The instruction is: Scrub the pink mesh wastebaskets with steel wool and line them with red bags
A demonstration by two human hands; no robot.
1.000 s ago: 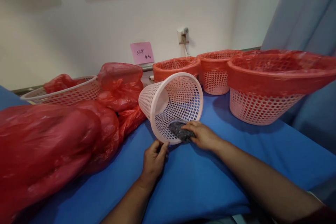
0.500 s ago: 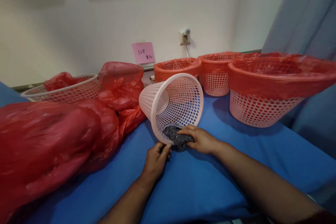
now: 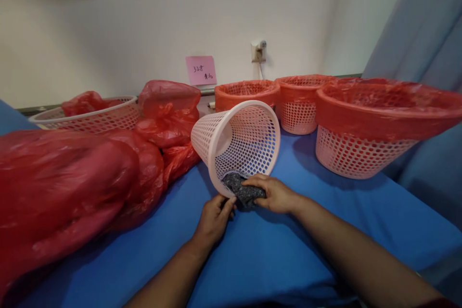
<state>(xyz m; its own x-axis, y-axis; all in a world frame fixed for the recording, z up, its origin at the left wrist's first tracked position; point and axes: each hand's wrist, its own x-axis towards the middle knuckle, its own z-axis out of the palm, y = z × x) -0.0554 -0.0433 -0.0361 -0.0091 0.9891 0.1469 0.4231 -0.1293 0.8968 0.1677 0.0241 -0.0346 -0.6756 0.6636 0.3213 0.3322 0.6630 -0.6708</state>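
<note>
A pale pink perforated plastic wastebasket (image 3: 211, 137) lies on its side on the blue cloth, its mouth facing me. My left hand (image 3: 215, 219) pinches the lower rim from the left, thumb against the edge. In my right hand (image 3: 274, 193) is a bunched dark grey speckled cloth (image 3: 240, 190), pressed over the bottom of the rim and partly inside the mouth. Fingers of the right hand lie on top of the cloth, with the thumb below.
Red plastic bags (image 3: 72, 183) pile up at the left, before a low white basket (image 3: 122, 110). Behind and right stand a lined basket (image 3: 247, 89), another (image 3: 299, 110) and a large one (image 3: 361, 149). A pink note (image 3: 201, 70) and a socket (image 3: 258, 52) are on the wall.
The view has tilted slightly. My right hand still holds the cloth at the rim, and the cloth's folds have shifted a little. My left hand stays on the rim.
</note>
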